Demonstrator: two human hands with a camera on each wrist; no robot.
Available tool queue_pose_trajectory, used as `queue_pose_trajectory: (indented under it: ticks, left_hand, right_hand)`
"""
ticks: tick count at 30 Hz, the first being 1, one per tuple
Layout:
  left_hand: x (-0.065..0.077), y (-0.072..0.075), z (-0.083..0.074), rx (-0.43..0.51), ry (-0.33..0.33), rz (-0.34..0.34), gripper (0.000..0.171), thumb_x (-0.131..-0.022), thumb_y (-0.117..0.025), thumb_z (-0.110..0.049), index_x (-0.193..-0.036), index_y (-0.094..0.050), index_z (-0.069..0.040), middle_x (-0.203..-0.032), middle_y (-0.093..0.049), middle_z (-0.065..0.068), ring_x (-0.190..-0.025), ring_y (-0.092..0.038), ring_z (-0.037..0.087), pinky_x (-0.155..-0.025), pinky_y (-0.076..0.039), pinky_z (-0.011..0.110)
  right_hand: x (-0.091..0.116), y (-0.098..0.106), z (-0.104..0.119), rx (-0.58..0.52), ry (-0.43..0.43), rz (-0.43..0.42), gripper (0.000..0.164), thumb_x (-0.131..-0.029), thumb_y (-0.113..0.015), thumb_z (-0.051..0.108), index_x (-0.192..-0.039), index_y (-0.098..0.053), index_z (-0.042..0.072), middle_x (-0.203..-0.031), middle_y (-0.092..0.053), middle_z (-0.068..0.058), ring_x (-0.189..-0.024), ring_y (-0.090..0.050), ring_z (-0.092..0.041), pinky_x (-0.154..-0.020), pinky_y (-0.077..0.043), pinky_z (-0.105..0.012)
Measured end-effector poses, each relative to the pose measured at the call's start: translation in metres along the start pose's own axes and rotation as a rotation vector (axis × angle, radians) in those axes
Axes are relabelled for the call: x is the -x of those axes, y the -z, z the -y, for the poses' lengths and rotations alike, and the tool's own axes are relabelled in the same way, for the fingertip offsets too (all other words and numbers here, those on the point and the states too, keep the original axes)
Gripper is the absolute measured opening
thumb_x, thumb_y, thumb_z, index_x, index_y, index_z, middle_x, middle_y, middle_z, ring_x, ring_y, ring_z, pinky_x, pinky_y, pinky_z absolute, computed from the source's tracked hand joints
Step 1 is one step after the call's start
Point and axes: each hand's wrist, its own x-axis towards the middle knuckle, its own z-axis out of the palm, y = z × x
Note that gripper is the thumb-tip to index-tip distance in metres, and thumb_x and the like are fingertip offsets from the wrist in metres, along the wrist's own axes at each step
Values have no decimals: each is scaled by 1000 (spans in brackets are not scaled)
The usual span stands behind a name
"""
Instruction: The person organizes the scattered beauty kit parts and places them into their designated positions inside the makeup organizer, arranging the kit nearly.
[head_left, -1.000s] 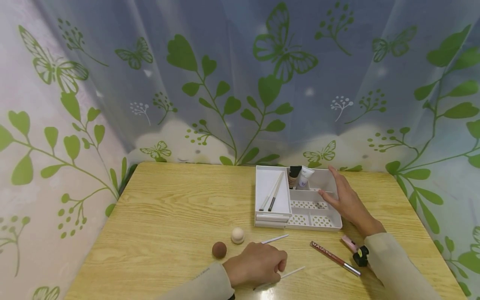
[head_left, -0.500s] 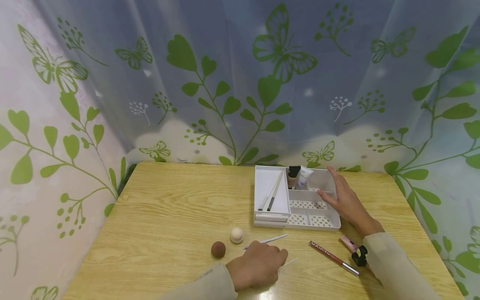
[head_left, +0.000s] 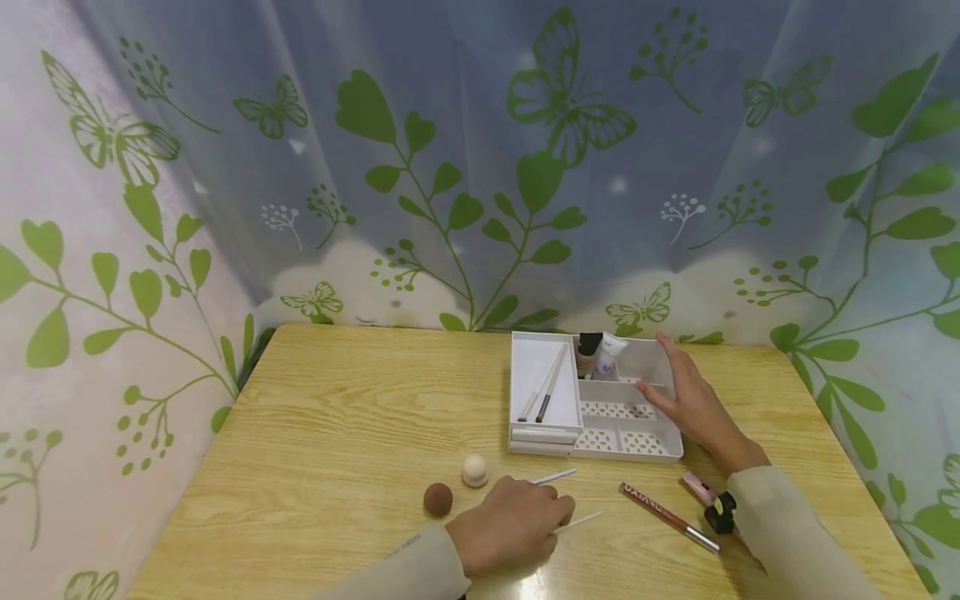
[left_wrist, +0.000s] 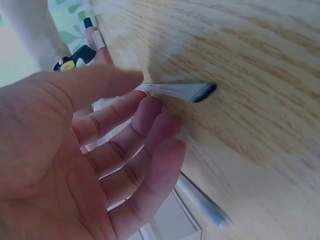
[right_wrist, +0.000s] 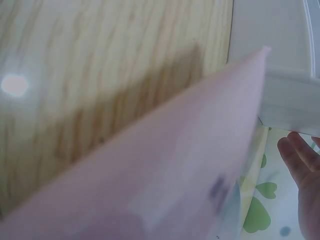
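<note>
My left hand [head_left: 517,525] is low over the table, pinching a makeup brush [left_wrist: 185,91] between thumb and fingertips. The brush has an angled dark bristle tip, which the hand hides in the head view; its white handle [head_left: 581,522] points right. Just beyond lies a second white stick [head_left: 555,477], partly covered by the hand. My right hand [head_left: 693,404] rests on the right side of a white organizer [head_left: 630,456], thumb inside the wall and fingers spread along it. In the right wrist view, my right fingers [right_wrist: 302,155] touch the organizer's side.
Brown [head_left: 438,499] and cream [head_left: 475,471] sponge balls sit left. Two brushes [head_left: 551,392] lie in the organizer's tray; two tubes [head_left: 609,354] stand behind. A red-brown pen-like tube [head_left: 667,515], a pink tube [head_left: 697,486] and a black object [head_left: 722,511] lie near my right sleeve.
My left hand has taken hold of the angled brush and its handle has shifted slightly away from me. The bristle end is now hidden in the head view. My right hand stays put.
</note>
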Motion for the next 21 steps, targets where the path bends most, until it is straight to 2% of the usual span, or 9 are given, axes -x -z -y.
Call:
queue_pose_trajectory:
  ticks: [4, 12, 16, 21]
  left_hand:
    - [1, 1, -2, 4, 19, 24, 16, -96, -74, -18, -101, -66, -30, -85, -63, -12, -65, -51, 7, -54, -40, 26]
    - [-1, -4, -3, -12, 60, 15, 19, -91, -74, -15, -93, -57, -22, -77, -60, -7, -62, -52, 9, -50, -41, 29]
    - [0, 5, 6, 115, 68, 38, 17, -89, -76, -16, -93, -61, -23, -80, -60, -12, -64, -50, 6, -54, -41, 25]
    - [1, 26, 21, 296, 65, 55, 13, -91, -75, -14, -98, -71, -24, -88, -61, -17, -75, -52, 0, -66, -47, 19]
  right_hand:
    - [0, 0, 0, 0, 7, -4, 94, -106, -74, 26, -174, -13, 4, -168, -31, -38, -148, -40, -60, -111, -39, -82]
    - [-1, -2, -3, 4, 0, -3, 95, -106, -73, 28, -175, -10, 8, -168, -30, -38, -149, -39, -60, -111, -38, -83]
    - [-1, -2, -3, 6, 0, -4, 95, -106, -73, 28, -175, -10, 8, -167, -31, -38, -147, -40, -60, -111, -38, -83]
    - [-1, -3, -3, 17, 17, -20, 95, -105, -74, 25, -174, -12, 7, -167, -33, -38, -146, -42, -59, -110, -39, -83]
